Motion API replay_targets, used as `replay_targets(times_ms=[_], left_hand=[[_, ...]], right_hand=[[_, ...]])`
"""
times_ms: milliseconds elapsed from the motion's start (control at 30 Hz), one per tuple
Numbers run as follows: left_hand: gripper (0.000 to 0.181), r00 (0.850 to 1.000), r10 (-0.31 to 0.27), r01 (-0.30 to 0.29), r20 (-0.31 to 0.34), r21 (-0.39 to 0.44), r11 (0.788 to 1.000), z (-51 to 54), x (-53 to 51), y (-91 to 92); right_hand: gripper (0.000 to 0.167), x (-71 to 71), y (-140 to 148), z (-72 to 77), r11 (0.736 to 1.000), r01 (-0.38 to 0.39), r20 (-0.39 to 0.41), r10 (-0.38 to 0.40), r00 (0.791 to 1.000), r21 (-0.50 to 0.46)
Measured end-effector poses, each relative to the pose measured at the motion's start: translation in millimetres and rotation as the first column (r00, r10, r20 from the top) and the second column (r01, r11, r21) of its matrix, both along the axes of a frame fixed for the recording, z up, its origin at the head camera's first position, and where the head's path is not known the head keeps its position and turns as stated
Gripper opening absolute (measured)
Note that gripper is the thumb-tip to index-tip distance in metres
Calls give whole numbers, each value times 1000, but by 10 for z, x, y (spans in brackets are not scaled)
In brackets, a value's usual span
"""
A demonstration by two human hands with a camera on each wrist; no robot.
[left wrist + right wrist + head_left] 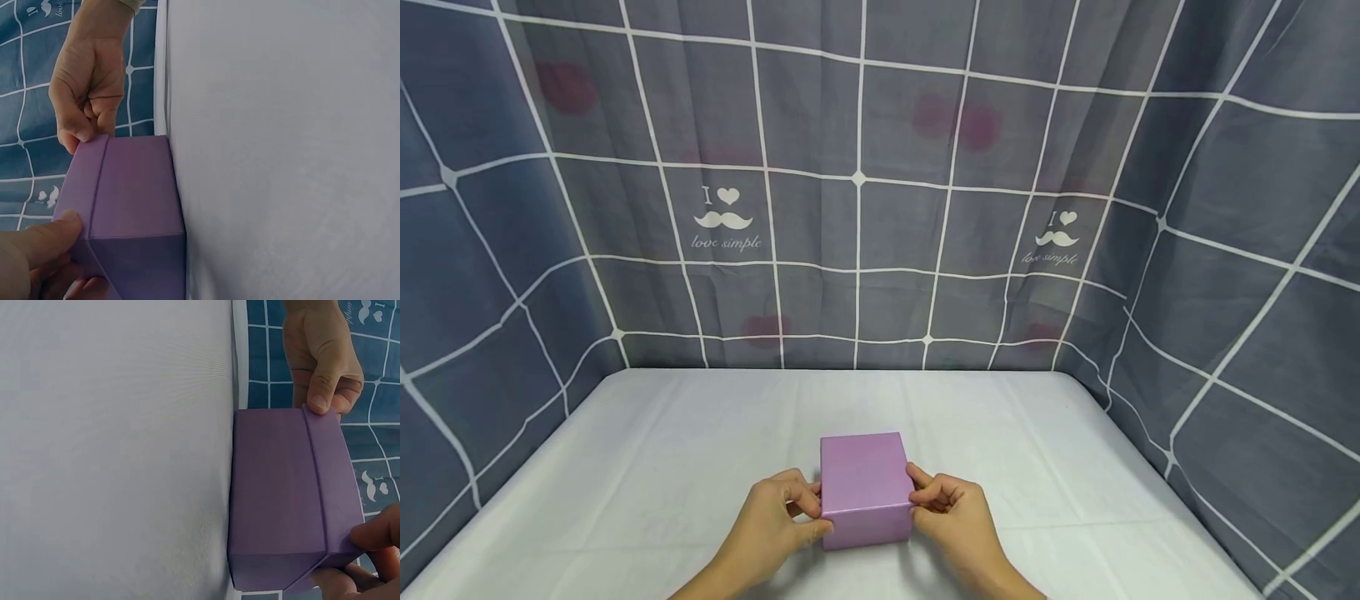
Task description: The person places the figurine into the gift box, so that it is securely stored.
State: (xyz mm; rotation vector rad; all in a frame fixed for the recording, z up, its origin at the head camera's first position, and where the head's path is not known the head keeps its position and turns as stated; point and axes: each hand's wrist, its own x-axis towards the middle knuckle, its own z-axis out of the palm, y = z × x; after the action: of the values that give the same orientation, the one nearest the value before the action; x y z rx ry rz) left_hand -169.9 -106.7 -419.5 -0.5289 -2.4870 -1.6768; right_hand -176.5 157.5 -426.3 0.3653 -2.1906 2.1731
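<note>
A purple box (867, 471) with a smooth top sits on the white table, between both hands. In the wrist views its lid (84, 178) shows as a band above the box body (278, 481), set off by a seam that slants on the sides. My left hand (771, 517) pinches the lid at the box's left side, thumb at the front corner and the other fingers bent along the side. At the opposite side my right hand (955, 512) grips the lid likewise with thumb and bent fingers. The box's back and inside are hidden.
A white cloth-like surface (662, 467) covers the table. Dark blue-grey curtains (812, 217) with white grid lines and printed mustaches stand behind it and along both sides.
</note>
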Motion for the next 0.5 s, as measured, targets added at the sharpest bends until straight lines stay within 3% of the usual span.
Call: replay_targets(times_ms=[500], left_hand=[[23, 1000, -20, 19, -14, -62, 998, -38, -54, -16]], right_hand=[[17, -75, -28, -118, 997, 4, -19, -3, 1000, 80]])
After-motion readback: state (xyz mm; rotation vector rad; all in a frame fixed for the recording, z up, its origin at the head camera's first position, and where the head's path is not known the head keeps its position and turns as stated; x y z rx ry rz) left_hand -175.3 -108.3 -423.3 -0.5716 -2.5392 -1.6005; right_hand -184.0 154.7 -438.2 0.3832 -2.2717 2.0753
